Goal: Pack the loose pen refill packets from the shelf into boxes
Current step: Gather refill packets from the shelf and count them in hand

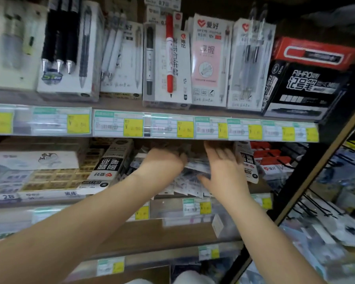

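A heap of loose pen refill packets (191, 181) lies on the middle shelf, between a tall white and black refill box (109, 165) on the left and another such box (247, 162) on the right. Both my hands reach into the heap under the upper shelf's edge. My left hand (164, 160) has its fingers curled into the packets at the back; the fingertips are hidden. My right hand (221, 165) lies over the packets with fingers stretched forward and blurred, thumb low at the left.
The upper shelf (172, 128) with price tags hangs just above my hands and carries pen boxes. Eraser boxes (55, 177) fill the left of the middle shelf, red packs (273, 158) the right. A black upright (316, 171) and hooks stand to the right. A cardboard box edge (143, 273) shows below.
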